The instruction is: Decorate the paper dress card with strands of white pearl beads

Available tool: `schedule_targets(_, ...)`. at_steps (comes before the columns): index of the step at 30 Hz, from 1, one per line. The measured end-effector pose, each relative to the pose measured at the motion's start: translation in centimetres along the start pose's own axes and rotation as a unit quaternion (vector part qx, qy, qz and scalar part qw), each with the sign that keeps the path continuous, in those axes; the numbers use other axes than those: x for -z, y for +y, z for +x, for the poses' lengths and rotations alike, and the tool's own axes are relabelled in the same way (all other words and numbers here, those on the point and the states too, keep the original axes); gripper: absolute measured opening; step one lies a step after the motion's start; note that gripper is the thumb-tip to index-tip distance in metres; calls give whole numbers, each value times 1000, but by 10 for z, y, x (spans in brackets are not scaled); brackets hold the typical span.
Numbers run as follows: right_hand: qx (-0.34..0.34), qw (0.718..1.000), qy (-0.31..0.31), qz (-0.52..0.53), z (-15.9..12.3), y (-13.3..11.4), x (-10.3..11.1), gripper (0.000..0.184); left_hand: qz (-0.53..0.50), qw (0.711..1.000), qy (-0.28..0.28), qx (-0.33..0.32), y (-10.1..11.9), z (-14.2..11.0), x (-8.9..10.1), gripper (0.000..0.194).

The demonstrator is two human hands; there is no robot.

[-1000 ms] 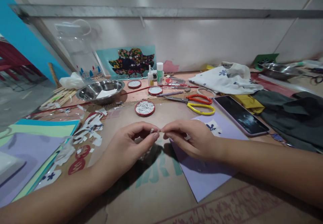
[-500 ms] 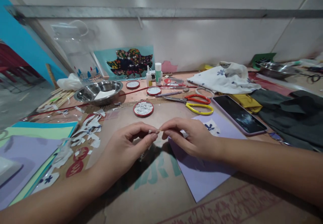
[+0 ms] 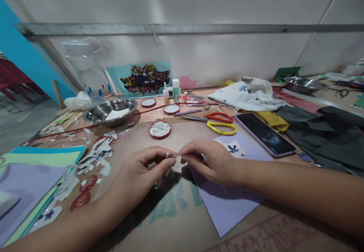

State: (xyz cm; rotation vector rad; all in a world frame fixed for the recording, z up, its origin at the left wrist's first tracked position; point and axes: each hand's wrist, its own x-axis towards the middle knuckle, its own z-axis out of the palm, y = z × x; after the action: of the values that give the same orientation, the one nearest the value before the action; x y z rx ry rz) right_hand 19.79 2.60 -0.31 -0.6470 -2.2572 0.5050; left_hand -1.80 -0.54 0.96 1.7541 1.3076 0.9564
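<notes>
My left hand (image 3: pixel 146 170) is closed in a pinch, with a small white bead (image 3: pixel 167 155) at its fingertips. Below that palm hangs something small, pale and shiny (image 3: pixel 159 183), partly hidden by the hand. My right hand (image 3: pixel 212 161) pinches the end of a thin, light piece (image 3: pixel 176 155) like a thread or needle, which spans the short gap to the left fingertips. The right wrist lies over a purple sheet (image 3: pixel 224 210), on which a white fabric scrap with a dark blue flower (image 3: pixel 233 149) lies. Just beyond the hands stands a red-rimmed lid of white beads (image 3: pixel 159 129).
Scissors (image 3: pixel 220 123) with red and yellow handles lie beyond my right hand, beside a phone (image 3: pixel 264 134). A steel bowl (image 3: pixel 110 111), glue bottles (image 3: pixel 171 93) and flowered white cloth (image 3: pixel 250 94) sit further back. Fabric scraps (image 3: pixel 96 157) and coloured sheets (image 3: pixel 31 168) are at left.
The whole view has shifted, so things appear slightly lower and further left. Both hands keep their pinch, fingertips close together; the white bead shows more clearly at my left fingertips.
</notes>
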Motion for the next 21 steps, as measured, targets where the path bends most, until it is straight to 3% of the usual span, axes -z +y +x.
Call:
schedule_targets(12,-10,1000,-19,-2,-1,1,-2,13,8,1000,10,25,-4,1,0,22)
schedule_targets(21,-8,1000,-12,-5,0,3,-1,12,-78,995,-42,41,-9,0,1,31)
